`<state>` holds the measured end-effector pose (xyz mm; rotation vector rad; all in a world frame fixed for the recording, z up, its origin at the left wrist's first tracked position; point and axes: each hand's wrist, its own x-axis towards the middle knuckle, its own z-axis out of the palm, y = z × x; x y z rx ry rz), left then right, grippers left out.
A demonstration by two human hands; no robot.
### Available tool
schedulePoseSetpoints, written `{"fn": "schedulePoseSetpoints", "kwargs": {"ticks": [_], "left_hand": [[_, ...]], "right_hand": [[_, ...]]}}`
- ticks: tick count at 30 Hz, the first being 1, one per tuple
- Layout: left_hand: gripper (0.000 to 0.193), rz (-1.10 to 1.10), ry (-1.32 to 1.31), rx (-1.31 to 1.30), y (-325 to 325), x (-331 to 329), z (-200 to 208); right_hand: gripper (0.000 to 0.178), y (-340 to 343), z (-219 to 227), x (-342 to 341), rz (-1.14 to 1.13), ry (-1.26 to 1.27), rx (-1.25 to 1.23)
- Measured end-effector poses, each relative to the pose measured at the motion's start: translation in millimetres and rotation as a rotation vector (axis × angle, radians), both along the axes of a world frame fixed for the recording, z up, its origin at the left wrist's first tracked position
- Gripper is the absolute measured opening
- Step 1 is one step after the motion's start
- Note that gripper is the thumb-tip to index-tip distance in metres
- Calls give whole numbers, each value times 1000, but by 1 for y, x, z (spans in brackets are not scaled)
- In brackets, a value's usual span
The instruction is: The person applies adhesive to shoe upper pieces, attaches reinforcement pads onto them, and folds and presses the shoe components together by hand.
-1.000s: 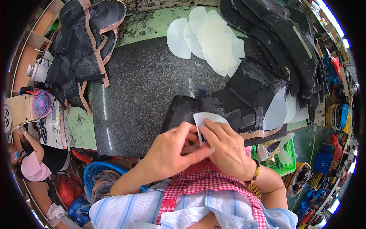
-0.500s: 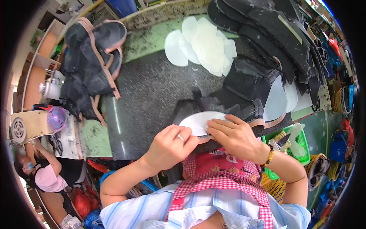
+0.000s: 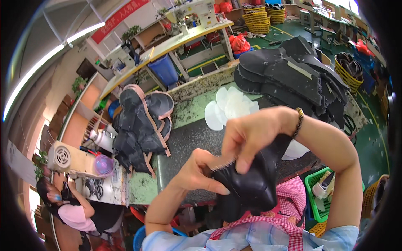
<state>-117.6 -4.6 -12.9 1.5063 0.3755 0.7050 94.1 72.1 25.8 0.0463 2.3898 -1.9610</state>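
Observation:
Both of my hands hold a glossy black shoe upper (image 3: pixel 257 180) up in front of my apron. My left hand (image 3: pixel 194 173) grips its left edge, thumb on the shiny outer face. From above, my right hand (image 3: pixel 255 134) pinches the top edge between thumb and fingers, close to a serrated strip of that edge. The inner side of the upper is turned away and hidden. Beyond my hands, overlapping white half-oval pieces (image 3: pixel 230 104) lie on the dark worktop (image 3: pixel 184 157). Part of another white piece (image 3: pixel 295 150) shows under my right forearm.
Stacked black pieces (image 3: pixel 289 67) cover the far right of the table. Black uppers with pinkish edges (image 3: pixel 140 125) are heaped at the left, near a small purple fan (image 3: pixel 103 165). A green basket (image 3: pixel 320 196) stands by my right elbow. At far left sits another person (image 3: pixel 77 213).
My hands have lifted the upper off the worktop and turned its glossy face into view. The white piece they were pressing against its edge no longer shows. The view has tilted upward.

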Motion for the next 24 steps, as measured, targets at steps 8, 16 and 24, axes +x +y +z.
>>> {"fn": "schedulePoseSetpoints", "kwargs": {"ticks": [8, 16, 24], "left_hand": [[27, 781, -756, -132, -53, 27, -29], [45, 692, -549, -739, -55, 50, -90], [23, 315, 29, -836, -80, 47, -130]], "right_hand": [[69, -46, -34, 95, -691, 307, -131], [20, -71, -94, 44, -1051, 94, 24], [27, -61, -84, 61, -1020, -137, 373]]}}
